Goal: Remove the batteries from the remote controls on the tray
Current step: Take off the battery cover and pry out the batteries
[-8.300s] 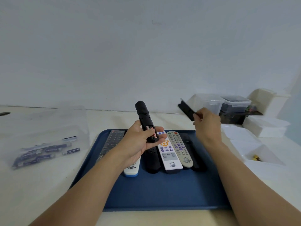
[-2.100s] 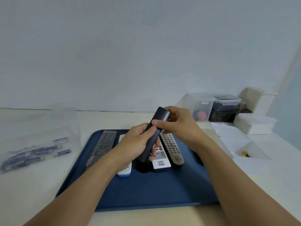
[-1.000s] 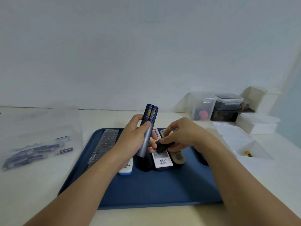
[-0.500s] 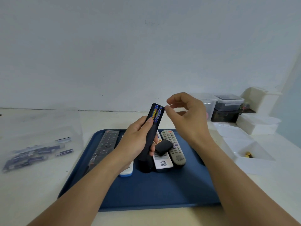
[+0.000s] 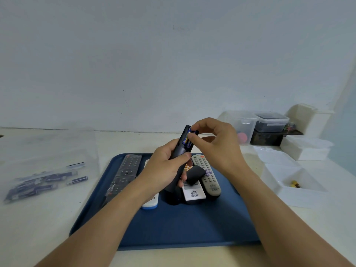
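Head view, battery extraction. My left hand (image 5: 165, 170) grips the dark remote (image 5: 180, 151) around its lower body and tilts it up above the tray (image 5: 173, 228), so the open compartment faces me and the right hand can reach it. My right hand (image 5: 215, 145) is curled, thumb and forefinger at the 2 batteries (image 5: 187, 140) seated in the compartment; whether the fingertips already pinch a cell or only touch it I cannot tell at this size. The detached battery cover (image 5: 194, 175) lies across the white remote (image 5: 193, 191) and the grey remote (image 5: 209, 176), put aside but within reach for refitting. A clear bag of batteries (image 5: 44, 180) sits on the bench (image 5: 48, 218), left of the tray, probably the drop point
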Demonstrator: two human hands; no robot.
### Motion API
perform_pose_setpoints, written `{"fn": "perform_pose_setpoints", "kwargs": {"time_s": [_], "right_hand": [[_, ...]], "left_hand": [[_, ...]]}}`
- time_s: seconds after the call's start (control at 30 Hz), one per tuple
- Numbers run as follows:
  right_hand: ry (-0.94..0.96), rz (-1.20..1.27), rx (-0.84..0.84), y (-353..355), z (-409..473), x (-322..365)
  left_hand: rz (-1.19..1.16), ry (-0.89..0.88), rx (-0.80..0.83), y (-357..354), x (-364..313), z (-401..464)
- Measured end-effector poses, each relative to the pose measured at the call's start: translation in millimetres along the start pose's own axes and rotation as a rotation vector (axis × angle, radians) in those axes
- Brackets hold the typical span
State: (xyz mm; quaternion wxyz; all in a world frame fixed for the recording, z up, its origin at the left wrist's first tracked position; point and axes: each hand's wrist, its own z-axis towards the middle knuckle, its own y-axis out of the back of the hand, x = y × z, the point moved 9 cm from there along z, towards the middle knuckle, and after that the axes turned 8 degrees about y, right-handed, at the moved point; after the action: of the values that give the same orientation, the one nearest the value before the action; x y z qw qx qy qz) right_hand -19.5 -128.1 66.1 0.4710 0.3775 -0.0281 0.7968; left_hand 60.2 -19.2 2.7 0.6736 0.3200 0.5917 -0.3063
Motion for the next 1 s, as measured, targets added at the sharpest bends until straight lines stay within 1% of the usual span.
{"fn": "perform_pose_setpoints", "kwargs": {"time_s": [0.1, 0.17, 0.2, 0.27, 0.33, 0.37, 0.4, 0.47, 0.53, 0.6, 0.7, 0.8, 0.93, 1.0], "right_hand": [[-0.076, 0.11, 0.033, -3.1, 0.2, -9.1], [-0.178, 0.232, 0.056, -7.1, -0.7, -18.5], [-0.243, 0.287, 0.043, -7.7, -1.7, -24.1], [-0.386, 0.389, -0.027, -5.0, -4.7, -36.3], [-0.505, 0.494, -0.066, -3.8, -8.3, -45.0], [-0.541, 0.528, -0.034, -6.8, -10.1, -45.3], [-0.561, 0.547, 0.028, -12.4, -12.9, -42.5], [-0.555, 0.56, 0.172, -28.3, -20.0, -30.9], [-0.518, 0.542, 0.251, -41.5, -25.7, -20.3], [-0.467, 0.506, 0.25, -47.0, -26.0, -16.9], [-0.376, 0.38, 0.219, -42.7, -20.8, -18.2], [-0.322, 0.33, 0.212, -40.1, -18.2, -16.7], [-0.196, 0.184, 0.202, -36.5, -14.2, -8.7], [-0.135, 0.158, 0.203, -35.2, -12.4, -4.1]], "left_hand": [[-0.048, 0.013, 0.027, 0.7, -3.2, -1.4], [-0.162, 0.075, 0.057, 4.9, -5.7, -2.5], [-0.253, 0.129, 0.075, 8.9, -6.0, -2.9], [-0.516, 0.234, 0.102, 21.5, -5.8, -3.8], [-0.798, 0.229, 0.07, 38.8, -7.2, -1.5], [-0.877, 0.198, 0.039, 46.2, -6.7, 0.8], [-0.878, 0.167, 0.001, 50.2, -4.5, 3.3], [-0.719, 0.117, -0.046, 46.4, -1.9, 7.1], [-0.602, 0.069, -0.004, 29.1, -2.2, 7.8], [-0.627, 0.061, 0.037, 15.4, -3.9, 4.9], [-0.692, 0.053, 0.06, 10.3, -6.7, 4.1], [-0.745, 0.093, 0.084, 9.5, -7.4, 4.0], [-0.772, 0.127, 0.058, 13.0, -3.8, 4.1], [-0.768, 0.121, 0.052, 13.7, -3.1, 4.0]]}}
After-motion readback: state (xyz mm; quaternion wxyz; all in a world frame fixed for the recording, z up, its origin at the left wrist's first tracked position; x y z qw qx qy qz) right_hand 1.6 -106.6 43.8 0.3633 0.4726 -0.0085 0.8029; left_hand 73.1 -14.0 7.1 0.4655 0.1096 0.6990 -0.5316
